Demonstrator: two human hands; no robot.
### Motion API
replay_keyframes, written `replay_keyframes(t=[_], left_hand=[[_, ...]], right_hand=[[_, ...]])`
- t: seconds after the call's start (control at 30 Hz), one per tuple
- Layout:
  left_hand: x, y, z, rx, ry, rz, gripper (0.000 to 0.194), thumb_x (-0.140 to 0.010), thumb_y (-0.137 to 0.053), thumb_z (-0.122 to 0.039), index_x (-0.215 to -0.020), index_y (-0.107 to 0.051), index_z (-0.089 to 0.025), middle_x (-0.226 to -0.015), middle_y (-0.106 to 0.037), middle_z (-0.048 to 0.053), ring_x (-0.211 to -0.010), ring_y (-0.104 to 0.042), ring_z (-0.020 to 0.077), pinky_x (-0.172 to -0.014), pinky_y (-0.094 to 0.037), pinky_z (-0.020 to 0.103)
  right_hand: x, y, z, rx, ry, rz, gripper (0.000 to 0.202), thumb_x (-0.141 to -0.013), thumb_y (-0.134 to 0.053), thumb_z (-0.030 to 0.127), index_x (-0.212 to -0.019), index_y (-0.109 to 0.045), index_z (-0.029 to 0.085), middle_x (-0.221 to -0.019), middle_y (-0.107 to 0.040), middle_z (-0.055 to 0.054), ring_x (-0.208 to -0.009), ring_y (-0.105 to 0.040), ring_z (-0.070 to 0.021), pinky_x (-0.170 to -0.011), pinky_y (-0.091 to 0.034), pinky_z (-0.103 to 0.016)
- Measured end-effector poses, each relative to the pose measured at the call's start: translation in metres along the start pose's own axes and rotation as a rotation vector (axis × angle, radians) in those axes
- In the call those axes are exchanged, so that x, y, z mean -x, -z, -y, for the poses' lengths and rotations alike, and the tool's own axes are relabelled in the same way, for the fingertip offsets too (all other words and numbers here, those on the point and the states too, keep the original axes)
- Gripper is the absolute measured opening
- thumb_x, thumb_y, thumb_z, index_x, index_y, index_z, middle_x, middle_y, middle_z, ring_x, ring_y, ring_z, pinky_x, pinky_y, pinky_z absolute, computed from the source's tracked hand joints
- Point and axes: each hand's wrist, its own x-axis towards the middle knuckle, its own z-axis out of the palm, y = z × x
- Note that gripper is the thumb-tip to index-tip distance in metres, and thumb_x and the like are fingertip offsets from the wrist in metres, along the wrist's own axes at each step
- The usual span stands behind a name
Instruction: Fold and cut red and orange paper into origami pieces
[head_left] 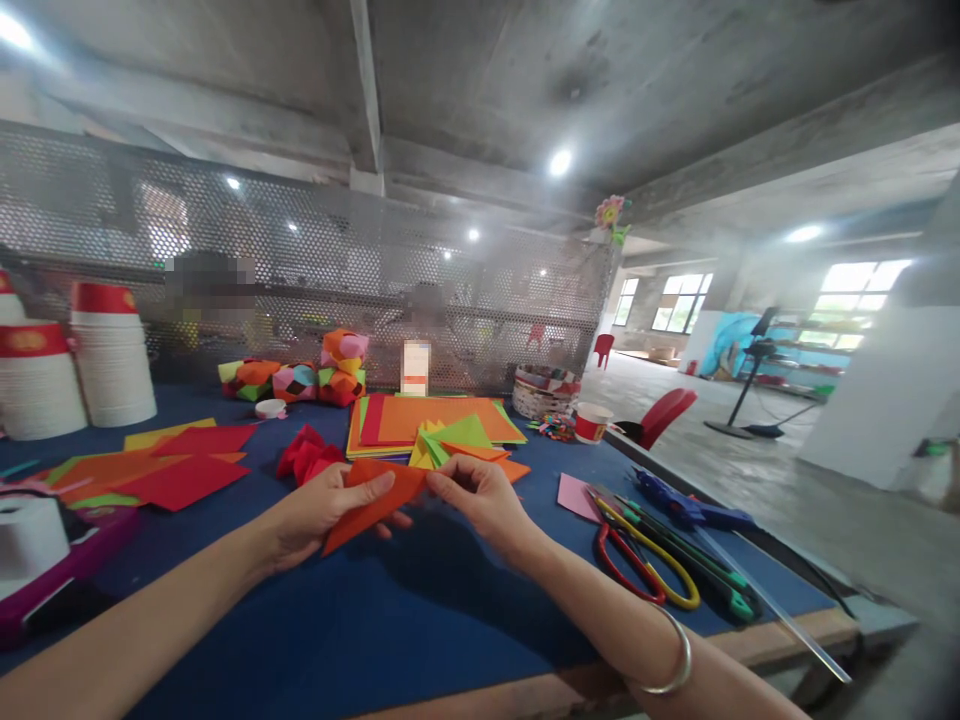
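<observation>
Held between both hands above the blue tabletop (480, 610) is a folded piece of orange paper (375, 505). My left hand (322, 515) grips its left part, the thumb on top and the other fingers partly hidden behind it. Thumb and forefinger of my right hand (480, 495) pinch the paper's right corner. Just beyond lie folded green, yellow and orange papers (469, 432) on a stack of coloured sheets (420, 415). A crumpled-looking red paper piece (307, 452) rests near my left hand.
Scissors (645, 550), a green-handled cutter (731, 590) and a blue glue gun (686, 500) lie at right. Loose sheets (195, 465), stacked paper cups (112, 355) and a purple tape dispenser (67, 570) are at left. Paper balls (292, 380) and a woven basket (544, 392) stand behind.
</observation>
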Motion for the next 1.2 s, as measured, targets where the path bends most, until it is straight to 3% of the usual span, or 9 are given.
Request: replay_keyframes(t=[0.27, 0.4, 0.53, 0.63, 0.73, 0.83, 0.93, 1.03, 1.2], left_hand=[[-0.001, 0.0, 0.002, -0.007, -0.003, -0.059, 0.054, -0.062, -0.091, -0.063, -0.091, -0.087, -0.019, -0.097, -0.084, 0.012, -0.083, -0.079, 0.026, -0.067, -0.059, 0.029], [-0.001, 0.003, 0.002, 0.015, -0.004, -0.048, 0.057, -0.06, -0.093, -0.065, -0.092, -0.086, -0.019, -0.097, -0.085, 0.013, -0.084, -0.079, 0.0262, -0.068, -0.06, 0.029], [-0.001, 0.004, 0.004, -0.031, -0.054, -0.043, 0.056, -0.066, -0.087, -0.068, -0.096, -0.086, -0.021, -0.107, -0.084, 0.013, -0.089, -0.079, 0.0276, -0.071, -0.061, 0.031], [-0.003, 0.003, 0.007, -0.236, -0.168, -0.134, 0.046, -0.078, -0.075, -0.064, -0.088, -0.085, -0.02, -0.095, -0.084, 0.013, -0.084, -0.078, 0.0285, -0.075, -0.062, 0.037], [-0.006, 0.004, 0.013, -0.435, -0.374, -0.178, 0.029, -0.086, -0.068, -0.043, -0.099, -0.085, -0.023, -0.11, -0.082, 0.01, -0.104, -0.075, 0.0288, -0.099, -0.058, 0.041], [-0.01, 0.01, 0.024, -0.729, -0.706, -0.189, 0.047, -0.089, -0.055, -0.019, -0.131, -0.075, -0.023, -0.131, -0.074, 0.01, -0.122, -0.069, 0.026, -0.111, -0.051, 0.041], [-0.013, 0.02, 0.034, -0.958, -0.881, -0.269, 0.071, -0.08, -0.044, -0.002, -0.145, -0.063, -0.023, -0.134, -0.07, 0.01, -0.124, -0.066, 0.0244, -0.108, -0.054, 0.042], [-0.013, 0.026, 0.035, -1.04, -0.906, -0.293, 0.074, -0.079, -0.041, 0.001, -0.147, -0.061, -0.022, -0.133, -0.069, 0.011, -0.124, -0.066, 0.0244, -0.106, -0.055, 0.041], [-0.009, 0.022, 0.025, -0.924, -0.799, -0.157, 0.062, -0.083, -0.044, -0.004, -0.137, -0.07, -0.022, -0.131, -0.074, 0.011, -0.123, -0.07, 0.0237, -0.109, -0.053, 0.04]], right_hand=[[0.003, 0.0, 0.003, 0.074, 0.007, 0.008, 0.053, -0.08, -0.074, 0.071, -0.076, -0.069, 0.019, -0.074, -0.069, -0.002, -0.068, -0.057, -0.0149, -0.067, -0.045, -0.03], [0.013, 0.011, 0.01, 0.154, 0.015, -0.074, 0.054, -0.084, -0.069, 0.072, -0.076, -0.07, 0.019, -0.073, -0.067, -0.001, -0.064, -0.05, -0.0133, -0.062, -0.038, -0.029], [0.033, 0.027, 0.013, 0.232, -0.028, -0.159, 0.052, -0.084, -0.07, 0.07, -0.077, -0.071, 0.019, -0.075, -0.069, -0.002, -0.066, -0.053, -0.0149, -0.064, -0.041, -0.029], [0.043, 0.031, 0.013, 0.169, -0.141, -0.184, 0.052, -0.079, -0.074, 0.071, -0.078, -0.071, 0.019, -0.075, -0.068, -0.002, -0.066, -0.054, -0.0152, -0.063, -0.041, -0.029], [0.039, 0.022, 0.018, 0.063, -0.264, -0.128, 0.051, -0.078, -0.076, 0.07, -0.082, -0.072, 0.019, -0.079, -0.07, -0.004, -0.067, -0.056, -0.0155, -0.06, -0.041, -0.028], [0.025, 0.003, 0.024, -0.003, -0.334, -0.025, 0.051, -0.081, -0.075, 0.069, -0.084, -0.074, 0.018, -0.081, -0.07, -0.008, -0.066, -0.058, -0.0163, -0.059, -0.042, -0.03], [0.007, -0.018, 0.024, -0.041, -0.364, 0.09, 0.051, -0.086, -0.07, 0.069, -0.083, -0.071, 0.019, -0.082, -0.069, -0.006, -0.067, -0.057, -0.0142, -0.06, -0.043, -0.028], [-0.005, -0.028, 0.014, 0.0, -0.289, 0.028, 0.049, -0.088, -0.066, 0.068, -0.088, -0.064, 0.019, -0.082, -0.066, -0.003, -0.069, -0.059, -0.0141, -0.059, -0.044, -0.026], [-0.008, -0.017, 0.0, 0.217, -0.03, -0.139, 0.037, -0.086, -0.073, 0.047, -0.11, -0.059, 0.022, -0.096, -0.065, -0.002, -0.08, -0.062, -0.0167, -0.068, -0.05, -0.028]])
